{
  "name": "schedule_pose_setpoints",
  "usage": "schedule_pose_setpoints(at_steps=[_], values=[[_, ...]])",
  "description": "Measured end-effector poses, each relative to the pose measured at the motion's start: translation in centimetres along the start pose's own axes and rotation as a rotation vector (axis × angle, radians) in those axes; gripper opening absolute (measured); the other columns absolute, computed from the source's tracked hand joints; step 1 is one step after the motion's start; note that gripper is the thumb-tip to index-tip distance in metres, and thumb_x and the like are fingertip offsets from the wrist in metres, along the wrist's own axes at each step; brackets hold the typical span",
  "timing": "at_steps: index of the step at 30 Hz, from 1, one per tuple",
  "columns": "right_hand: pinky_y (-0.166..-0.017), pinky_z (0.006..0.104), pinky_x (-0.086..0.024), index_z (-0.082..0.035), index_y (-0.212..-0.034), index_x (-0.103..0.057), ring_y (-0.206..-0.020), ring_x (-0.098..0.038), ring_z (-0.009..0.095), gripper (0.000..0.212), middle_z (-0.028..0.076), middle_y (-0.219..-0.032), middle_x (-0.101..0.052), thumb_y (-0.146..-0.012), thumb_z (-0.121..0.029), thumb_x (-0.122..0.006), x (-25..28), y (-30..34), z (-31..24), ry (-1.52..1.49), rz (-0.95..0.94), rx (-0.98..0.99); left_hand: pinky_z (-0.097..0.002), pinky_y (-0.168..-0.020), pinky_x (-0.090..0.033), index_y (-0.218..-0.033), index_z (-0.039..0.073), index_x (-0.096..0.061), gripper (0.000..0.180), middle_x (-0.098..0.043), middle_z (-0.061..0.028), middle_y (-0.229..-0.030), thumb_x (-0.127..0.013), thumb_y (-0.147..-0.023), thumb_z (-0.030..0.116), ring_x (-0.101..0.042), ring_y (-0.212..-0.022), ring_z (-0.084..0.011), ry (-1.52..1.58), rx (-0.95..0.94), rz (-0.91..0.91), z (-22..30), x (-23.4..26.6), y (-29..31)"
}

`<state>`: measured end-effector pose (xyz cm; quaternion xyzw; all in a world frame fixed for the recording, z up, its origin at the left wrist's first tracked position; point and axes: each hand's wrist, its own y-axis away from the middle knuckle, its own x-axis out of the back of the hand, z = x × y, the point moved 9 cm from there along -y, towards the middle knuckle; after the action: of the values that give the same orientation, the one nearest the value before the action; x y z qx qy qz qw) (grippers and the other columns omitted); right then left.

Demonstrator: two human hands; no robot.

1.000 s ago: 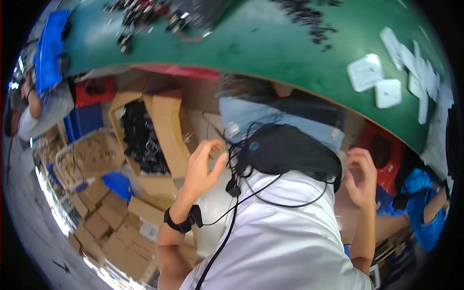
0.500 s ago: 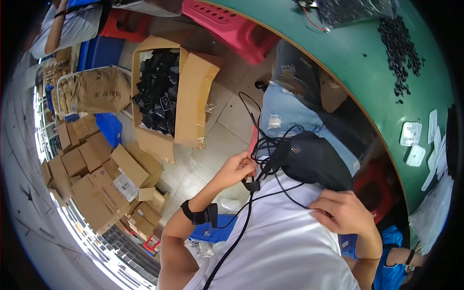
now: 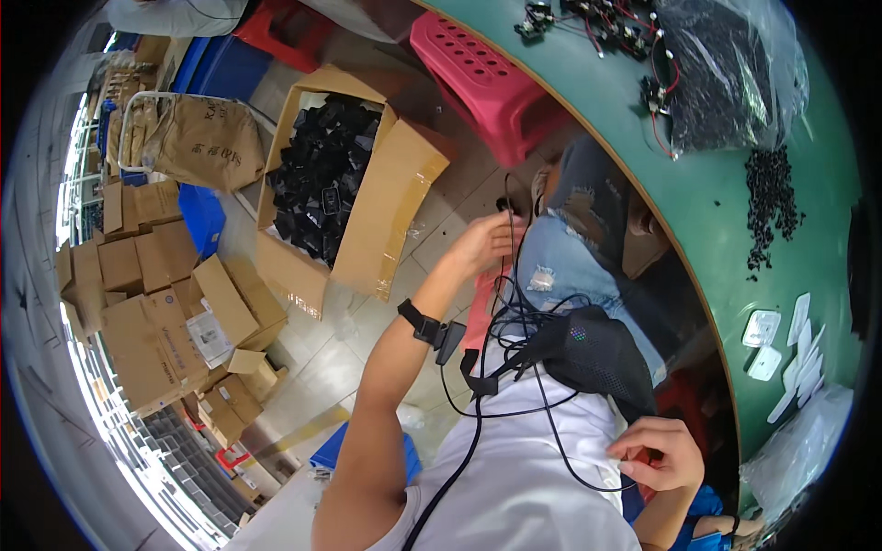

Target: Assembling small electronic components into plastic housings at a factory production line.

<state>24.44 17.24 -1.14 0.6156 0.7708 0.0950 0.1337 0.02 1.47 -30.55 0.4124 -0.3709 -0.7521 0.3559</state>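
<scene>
Honestly, whether the left hand (image 3: 491, 242) grips the black cables (image 3: 511, 323) is unclear.

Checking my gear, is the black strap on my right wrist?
No, the black strap circles the wrist of the left hand.

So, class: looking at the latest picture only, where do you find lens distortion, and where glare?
Head view: the corners fall to black and the green table's near edge bows in a wide curve; head view again: the bright strips at lower left burn out to white, and the clear plastic bag at upper right carries streaky reflections.
</scene>
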Motion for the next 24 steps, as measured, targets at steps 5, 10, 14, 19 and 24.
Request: schedule_pose_setpoints(at_steps=[5, 10, 14, 19, 24], values=[[-0.06, 0.0234, -0.044, 0.002, -0.093, -0.069, -0.066, -0.059, 0.013, 0.022, 0.008, -0.079, -0.066, -0.074, -0.009, -0.07, 1.8, -0.8, 1.4, -0.127, 0.259, -0.154, -0.0376, -0.088, -0.048, -0.105, 0.009, -0.057, 0.019, -0.065, -0.0156, -0.109, -0.051, -0.092, 0.021, -0.063, -0.097, -0.0266, 0.063, -0.149, -0.149, 3.3, -2.2, -1.1], [-0.065, 0.0229, -0.045, 0.004, -0.095, -0.066, -0.07, -0.06, 0.011, 0.019, 0.007, -0.077, -0.065, -0.08, -0.007, -0.064, 3.4, -0.5, 2.1, -0.236, 0.514, -0.229, -0.0389, -0.075, -0.051, -0.097, 0.008, -0.06, 0.022, -0.068, -0.0149, -0.097, -0.058, -0.086, 0.027, -0.066, -0.085, -0.0297, -0.436, -0.487, 0.131, 2.4, 3.3, -5.2], [-0.069, 0.0228, -0.047, 0.005, -0.099, -0.064, -0.074, -0.06, 0.01, 0.017, 0.007, -0.079, -0.065, -0.085, -0.006, -0.06, 3.8, -1.9, 3.4, -0.179, 0.488, -0.312, -0.041, -0.065, -0.05, -0.103, 0.007, -0.065, 0.046, -0.069, -0.0111, -0.089, -0.065, -0.079, 0.046, -0.066, -0.078, -0.0267, -1.319, -0.089, 0.242, -11.3, 9.5, -10.1], [-0.07, 0.022, -0.047, 0.005, -0.102, -0.062, -0.075, -0.06, 0.009, 0.019, 0.006, -0.082, -0.065, -0.088, -0.008, -0.061, 3.3, -1.9, 3.2, -0.239, 0.46, -0.253, -0.0381, -0.057, -0.047, -0.093, 0.007, -0.063, 0.028, -0.06, -0.0032, -0.083, -0.058, -0.087, 0.034, -0.057, -0.067, -0.0191, -0.106, 0.018, 0.068, -9.9, 3.8, -6.2], [-0.068, 0.0222, -0.046, 0.004, -0.101, -0.063, -0.074, -0.06, 0.009, 0.018, 0.006, -0.079, -0.065, -0.087, -0.006, -0.06, 3.9, -3.6, 2.3, -0.085, 0.442, -0.25, -0.0373, -0.055, -0.046, -0.083, 0.008, -0.066, 0.022, -0.063, -0.0089, -0.074, -0.056, -0.084, 0.028, -0.057, -0.062, -0.0182, -0.784, -0.144, 0.097, -8.7, 6.8, -8.0]])
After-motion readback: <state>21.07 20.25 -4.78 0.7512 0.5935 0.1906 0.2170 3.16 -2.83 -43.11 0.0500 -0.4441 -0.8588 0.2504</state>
